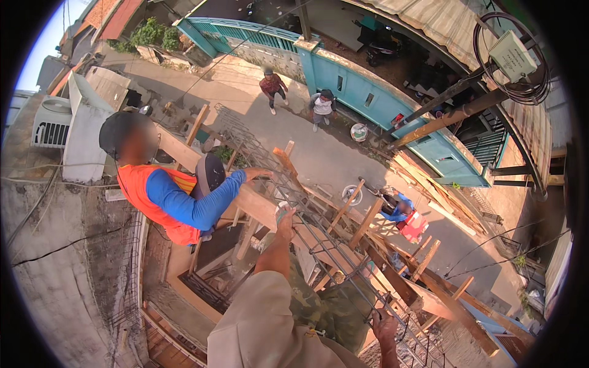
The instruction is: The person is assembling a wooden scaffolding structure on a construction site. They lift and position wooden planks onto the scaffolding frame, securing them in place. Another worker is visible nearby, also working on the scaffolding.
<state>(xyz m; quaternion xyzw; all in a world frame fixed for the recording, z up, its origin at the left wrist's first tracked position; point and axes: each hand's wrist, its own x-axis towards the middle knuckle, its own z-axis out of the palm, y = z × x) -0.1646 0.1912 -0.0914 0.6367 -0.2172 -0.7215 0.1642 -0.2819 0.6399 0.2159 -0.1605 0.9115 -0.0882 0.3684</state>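
A long steel rebar cage (319, 236) runs diagonally from upper left to lower right, high above a street. My left hand (285, 219) reaches forward out of a beige sleeve and grips a bar near the cage's middle. Lower down, my right hand (384, 325) is closed around a bar at the cage's near end. A co-worker in an orange vest with blue sleeves (178, 199) stands to my left, with one hand (257, 173) on the upper part of the cage.
Wooden scaffold beams (368, 224) cross under the cage. Below lies a concrete street (331, 156) with two people standing (322, 107), a crouching person in blue (397, 205) and a white bucket (359, 132). A teal wall (368, 92) lines the far side. An air-conditioner unit (52, 122) sits at left.
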